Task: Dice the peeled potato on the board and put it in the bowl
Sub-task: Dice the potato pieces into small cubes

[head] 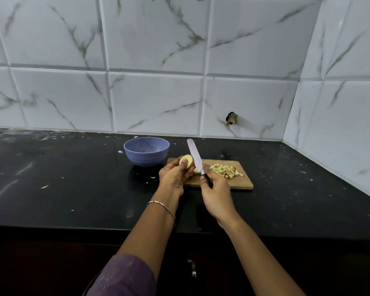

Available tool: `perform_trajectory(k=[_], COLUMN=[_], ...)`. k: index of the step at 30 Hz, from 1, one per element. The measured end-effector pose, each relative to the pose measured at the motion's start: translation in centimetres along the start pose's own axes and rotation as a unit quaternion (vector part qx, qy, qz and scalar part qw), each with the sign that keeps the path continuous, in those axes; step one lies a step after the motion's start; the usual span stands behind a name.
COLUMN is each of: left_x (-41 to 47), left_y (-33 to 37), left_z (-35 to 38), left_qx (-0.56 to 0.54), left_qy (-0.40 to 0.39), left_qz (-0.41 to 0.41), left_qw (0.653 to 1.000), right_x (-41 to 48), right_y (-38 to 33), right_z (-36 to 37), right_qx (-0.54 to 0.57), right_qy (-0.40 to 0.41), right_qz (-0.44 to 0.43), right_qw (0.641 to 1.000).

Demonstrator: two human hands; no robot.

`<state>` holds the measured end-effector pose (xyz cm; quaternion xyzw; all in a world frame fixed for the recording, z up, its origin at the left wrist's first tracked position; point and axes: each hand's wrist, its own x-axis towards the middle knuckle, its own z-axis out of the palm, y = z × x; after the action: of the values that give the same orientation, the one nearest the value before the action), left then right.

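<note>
- The left hand (173,175) grips a peeled potato piece (186,161), thumb pressed on its pale cut face, fingers curled behind it; the piece is lifted above the left end of the board (239,183), just beside the bowl (146,153)
- The right hand (216,194) is wrapped round the dark handle of a knife (194,156); the blade points up and away, its flat side close beside the potato piece
- A small pale scrap lies on the board between the two hands; whether it touches the blade cannot be told
- A heap of diced potato (226,170) sits on the right half of the board
- The blue bowl stands on the black counter (73,178) at the board's left far corner; a thin bracelet (161,207) circles the left wrist; marbled wall tiles (154,99) rise behind
</note>
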<state>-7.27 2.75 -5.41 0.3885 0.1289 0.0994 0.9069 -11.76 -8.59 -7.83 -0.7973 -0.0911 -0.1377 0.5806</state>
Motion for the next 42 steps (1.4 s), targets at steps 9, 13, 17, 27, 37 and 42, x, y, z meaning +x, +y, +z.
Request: perform_trajectory(k=[9,13,17,27,37,42], left_x=[0.2,0.0,0.0,0.4,0.1,0.4], left_y=[-0.1,-0.2,-0.2,-0.2,-0.4,-0.5], left_z=[0.0,0.0,-0.1,0.1,0.0,0.0], left_qx=[-0.009,-0.004,0.010,0.006,0.041,0.038], left_qy=[0.009,0.003,0.008,0.010,-0.014,-0.006], left_qz=[0.001,0.007,0.007,-0.001,0.008,0.014], left_qw=[1.000,1.000,1.000,1.000,0.999,0.999], right_x=[0.2,0.4,0.4,0.1,0.0,-0.6], right_y=[-0.2,-0.1,0.0,0.0,-0.4,0.0], right_z=[-0.1,-0.1,-0.4,-1.0,-1.5,-2.1], right_qx=[0.034,0.027,0.017,0.050,0.026,0.002], right_qy=[-0.008,-0.010,-0.016,-0.029,-0.019,-0.030], right_qz=[0.009,0.009,0.007,0.018,0.020,0.011], right_qw=[0.999,1.000,1.000,0.998,0.999,0.999])
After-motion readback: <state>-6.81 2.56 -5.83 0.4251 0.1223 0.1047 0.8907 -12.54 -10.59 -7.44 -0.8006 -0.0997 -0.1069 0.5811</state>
